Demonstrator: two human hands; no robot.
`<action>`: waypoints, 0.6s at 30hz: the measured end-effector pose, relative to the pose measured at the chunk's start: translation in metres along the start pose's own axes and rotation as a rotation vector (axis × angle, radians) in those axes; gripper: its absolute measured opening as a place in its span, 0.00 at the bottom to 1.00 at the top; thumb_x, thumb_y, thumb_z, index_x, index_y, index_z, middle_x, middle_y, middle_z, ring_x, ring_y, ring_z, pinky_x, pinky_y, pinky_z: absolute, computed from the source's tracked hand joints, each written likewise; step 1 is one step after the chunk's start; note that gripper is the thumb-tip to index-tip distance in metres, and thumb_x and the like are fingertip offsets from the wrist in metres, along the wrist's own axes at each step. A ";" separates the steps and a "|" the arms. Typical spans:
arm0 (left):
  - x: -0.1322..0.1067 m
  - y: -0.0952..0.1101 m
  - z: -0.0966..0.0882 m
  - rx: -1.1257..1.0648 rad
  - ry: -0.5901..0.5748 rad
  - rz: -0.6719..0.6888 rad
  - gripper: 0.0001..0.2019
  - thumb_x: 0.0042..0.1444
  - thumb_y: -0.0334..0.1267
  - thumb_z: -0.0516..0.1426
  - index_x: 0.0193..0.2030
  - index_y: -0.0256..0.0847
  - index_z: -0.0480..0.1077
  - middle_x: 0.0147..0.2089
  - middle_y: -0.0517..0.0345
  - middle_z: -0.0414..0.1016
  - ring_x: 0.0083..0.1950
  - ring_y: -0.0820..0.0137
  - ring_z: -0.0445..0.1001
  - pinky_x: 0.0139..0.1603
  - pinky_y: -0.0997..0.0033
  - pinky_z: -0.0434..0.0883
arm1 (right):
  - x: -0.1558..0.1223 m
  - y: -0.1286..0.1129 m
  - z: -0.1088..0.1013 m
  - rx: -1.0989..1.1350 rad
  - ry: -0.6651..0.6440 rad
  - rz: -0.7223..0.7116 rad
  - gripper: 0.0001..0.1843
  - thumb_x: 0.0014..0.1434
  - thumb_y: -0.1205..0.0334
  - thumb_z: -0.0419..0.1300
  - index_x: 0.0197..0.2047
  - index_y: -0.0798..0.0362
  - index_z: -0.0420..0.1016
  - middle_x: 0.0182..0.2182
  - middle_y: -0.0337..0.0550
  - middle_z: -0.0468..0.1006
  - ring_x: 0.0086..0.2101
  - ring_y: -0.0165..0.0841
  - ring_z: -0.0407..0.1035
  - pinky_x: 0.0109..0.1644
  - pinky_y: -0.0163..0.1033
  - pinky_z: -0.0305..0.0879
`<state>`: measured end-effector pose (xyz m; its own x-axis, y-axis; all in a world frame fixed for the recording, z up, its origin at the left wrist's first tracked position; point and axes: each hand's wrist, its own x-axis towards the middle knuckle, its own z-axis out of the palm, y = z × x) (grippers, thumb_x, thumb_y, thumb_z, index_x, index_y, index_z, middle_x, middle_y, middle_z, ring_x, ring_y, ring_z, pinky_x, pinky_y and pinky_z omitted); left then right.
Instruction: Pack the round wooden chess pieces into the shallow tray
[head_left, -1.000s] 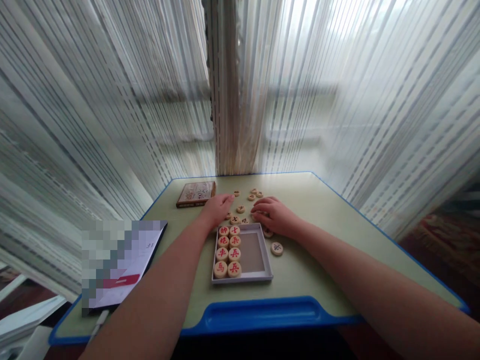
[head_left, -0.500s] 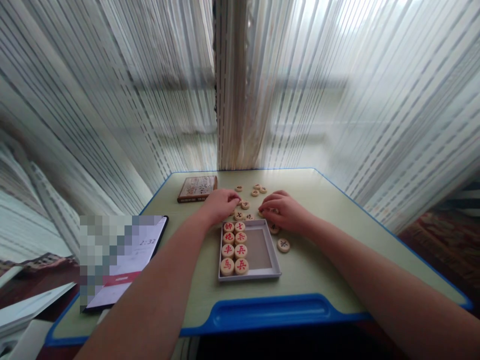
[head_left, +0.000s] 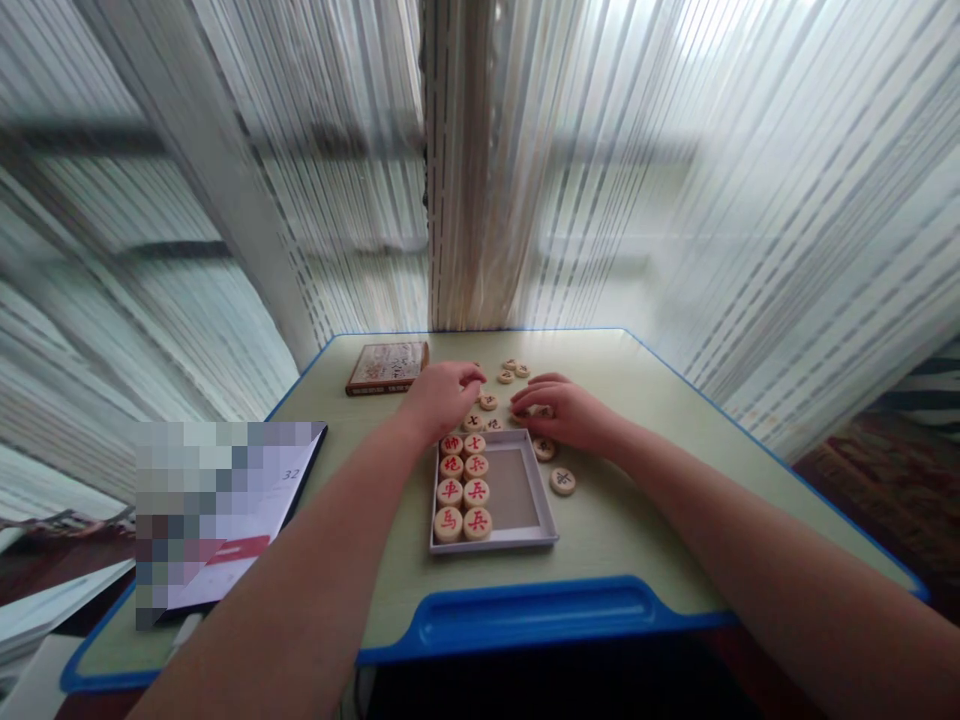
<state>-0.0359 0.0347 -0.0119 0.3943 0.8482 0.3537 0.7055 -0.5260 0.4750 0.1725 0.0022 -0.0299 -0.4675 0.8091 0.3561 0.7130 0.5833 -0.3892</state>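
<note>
Two columns of Chinese chess pieces with red characters [head_left: 476, 493] lie in the left part of a shallow white box tray [head_left: 556, 540]; its right part shows a bare grey bottom. Beyond the tray's far left corner is my left hand [head_left: 446, 395], fingers bent and apart, beside loose pieces, one of them a small round piece [head_left: 489, 402]. My right hand [head_left: 562, 412] reaches over pieces at the far right corner, fingers spread, fingertips at a wooden piece [head_left: 519, 415]. Dark-lettered pieces [head_left: 472, 423] lie between the hands. Another chess piece [head_left: 563, 481] rests right of the tray.
Several more pieces [head_left: 505, 376] lie farther back. A brown decorated box [head_left: 387, 368] sits at the back left. On the left a tablet [head_left: 289, 490] with a partly blurred screen lies on the table [head_left: 667, 520], which has a blue edge. Striped curtains [head_left: 480, 180] hang behind.
My left hand has lifted slightly and its fingertips have come away from the piece beside them. My right hand's fingers have spread a little. The whole view has shifted slightly.
</note>
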 end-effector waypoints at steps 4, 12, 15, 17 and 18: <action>-0.002 0.005 0.002 -0.018 0.016 0.040 0.12 0.54 0.36 0.53 0.39 0.39 0.77 0.38 0.56 0.80 0.37 0.68 0.76 0.44 0.70 0.70 | -0.001 0.000 0.000 0.017 0.014 0.042 0.09 0.53 0.66 0.62 0.38 0.52 0.80 0.37 0.44 0.81 0.43 0.35 0.71 0.52 0.41 0.64; -0.002 0.004 0.013 0.081 -0.059 0.030 0.13 0.54 0.37 0.51 0.39 0.39 0.77 0.41 0.54 0.80 0.43 0.66 0.76 0.48 0.69 0.70 | -0.001 -0.002 -0.002 -0.009 -0.006 0.016 0.08 0.53 0.66 0.61 0.37 0.52 0.80 0.38 0.44 0.80 0.41 0.34 0.72 0.51 0.41 0.64; -0.002 0.003 0.013 0.073 -0.058 0.021 0.13 0.54 0.36 0.51 0.39 0.39 0.77 0.42 0.54 0.80 0.44 0.66 0.76 0.49 0.69 0.70 | -0.001 -0.002 -0.003 -0.047 -0.007 0.026 0.08 0.53 0.66 0.61 0.37 0.52 0.80 0.37 0.43 0.80 0.41 0.35 0.71 0.52 0.42 0.64; -0.001 0.001 0.012 0.070 -0.050 -0.003 0.14 0.54 0.35 0.51 0.40 0.39 0.77 0.42 0.54 0.80 0.45 0.66 0.76 0.50 0.69 0.69 | -0.001 -0.001 -0.003 -0.075 -0.006 0.032 0.08 0.53 0.66 0.60 0.37 0.51 0.80 0.38 0.43 0.80 0.42 0.36 0.71 0.53 0.43 0.63; -0.001 0.000 0.012 0.073 -0.051 -0.021 0.14 0.53 0.34 0.51 0.41 0.39 0.77 0.43 0.54 0.79 0.45 0.65 0.75 0.51 0.69 0.69 | -0.001 0.000 -0.003 -0.095 -0.002 0.043 0.09 0.53 0.65 0.61 0.37 0.51 0.80 0.39 0.44 0.80 0.42 0.37 0.70 0.53 0.44 0.62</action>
<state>-0.0294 0.0349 -0.0216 0.4071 0.8622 0.3015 0.7542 -0.5035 0.4215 0.1742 0.0010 -0.0277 -0.4365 0.8333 0.3394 0.7787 0.5388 -0.3214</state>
